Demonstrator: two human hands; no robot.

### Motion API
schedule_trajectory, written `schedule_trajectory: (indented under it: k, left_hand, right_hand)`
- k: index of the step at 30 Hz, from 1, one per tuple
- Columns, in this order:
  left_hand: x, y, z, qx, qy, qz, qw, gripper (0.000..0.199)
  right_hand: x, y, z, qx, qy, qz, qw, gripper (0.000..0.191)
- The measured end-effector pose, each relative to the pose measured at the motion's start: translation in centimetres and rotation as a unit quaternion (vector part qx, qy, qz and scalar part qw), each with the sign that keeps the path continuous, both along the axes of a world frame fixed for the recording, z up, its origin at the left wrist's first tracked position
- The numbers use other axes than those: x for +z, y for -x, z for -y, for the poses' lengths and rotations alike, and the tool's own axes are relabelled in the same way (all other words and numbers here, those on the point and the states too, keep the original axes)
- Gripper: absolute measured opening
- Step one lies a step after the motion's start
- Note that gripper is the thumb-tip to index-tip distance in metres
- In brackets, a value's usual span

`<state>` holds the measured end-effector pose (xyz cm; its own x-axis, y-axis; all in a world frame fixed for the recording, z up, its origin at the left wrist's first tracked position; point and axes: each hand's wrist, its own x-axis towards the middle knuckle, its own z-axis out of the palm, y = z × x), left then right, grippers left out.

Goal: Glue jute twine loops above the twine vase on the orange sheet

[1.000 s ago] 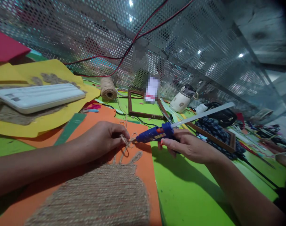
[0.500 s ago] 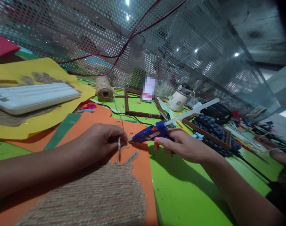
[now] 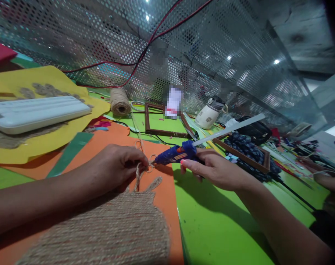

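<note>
My right hand (image 3: 204, 163) is wrapped round a blue glue gun (image 3: 174, 154), with a long translucent glue stick (image 3: 230, 129) jutting from its back. The gun's nozzle points left and meets the twine by my left fingertips. Pinched in my left hand (image 3: 125, 165) is jute twine (image 3: 139, 173), which runs back toward a twine spool (image 3: 120, 102). Beneath both lies an orange sheet (image 3: 167, 198) bearing a shape covered in rows of twine (image 3: 109, 228). A small twine loop (image 3: 155, 184) rises from that shape's top edge.
At left, a white phone-like device (image 3: 40, 112) rests on yellow paper (image 3: 101, 105). Behind my hands are a wooden frame (image 3: 167, 133) and a white bottle (image 3: 208, 114). Another frame (image 3: 262, 165) leans on dark checked cloth (image 3: 240, 145). Another person's hand (image 3: 328, 180) shows at far right.
The view has shifted slightly. My hands stay nearly in place, the glue gun's nozzle still at the twine by my left fingertips; the glue stick reaches a little farther right.
</note>
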<state>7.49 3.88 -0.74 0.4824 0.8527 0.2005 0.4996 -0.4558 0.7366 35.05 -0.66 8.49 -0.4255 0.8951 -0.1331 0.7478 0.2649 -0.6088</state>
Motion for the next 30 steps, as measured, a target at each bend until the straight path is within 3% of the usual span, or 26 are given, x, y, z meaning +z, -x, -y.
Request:
schedule_trajectory:
  k: [4, 11, 19, 30]
  left_hand:
    - [0.6, -0.1, 0.2, -0.005, -0.006, -0.001, 1.000, 0.025]
    - [0.7, 0.2, 0.0, -0.068, -0.117, -0.019, 0.991, 0.026]
    - [1.4, 0.0, 0.2, -0.023, -0.013, -0.012, 1.000, 0.025]
    - [1.5, 0.3, 0.0, -0.058, -0.058, -0.033, 0.996, 0.024]
  right_hand:
    - [0.4, -0.1, 0.2, 0.001, -0.024, 0.005, 1.000, 0.046]
    - [0.4, 0.3, 0.5, 0.010, -0.021, 0.020, 1.000, 0.041]
    - [0.4, 0.2, 0.5, 0.004, -0.034, 0.020, 0.999, 0.046]
    - [0.7, 0.2, 0.6, 0.014, -0.051, 0.006, 0.999, 0.043]
